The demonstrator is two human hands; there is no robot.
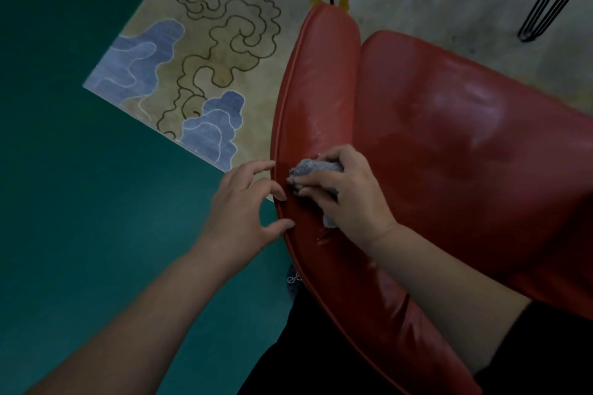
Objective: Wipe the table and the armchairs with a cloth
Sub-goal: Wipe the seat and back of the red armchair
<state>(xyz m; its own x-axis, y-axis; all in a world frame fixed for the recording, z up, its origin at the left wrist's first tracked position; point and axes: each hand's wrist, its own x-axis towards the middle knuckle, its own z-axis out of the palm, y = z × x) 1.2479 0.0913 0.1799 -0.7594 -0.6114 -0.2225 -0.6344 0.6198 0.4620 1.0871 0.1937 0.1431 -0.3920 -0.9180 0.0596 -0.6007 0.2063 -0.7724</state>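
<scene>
The left hand [244, 205] is nearest, fingers spread and lightly bent, fingertips touching the outer piped edge of the red leather armchair [449, 125]. Just beside it, the right hand [349, 192] grips a bunched grey cloth [313, 168], pressing it on the chair's padded armrest. Beyond lie a teal floor [80, 202] and a cream rug [224, 42] with blue cloud shapes.
</scene>
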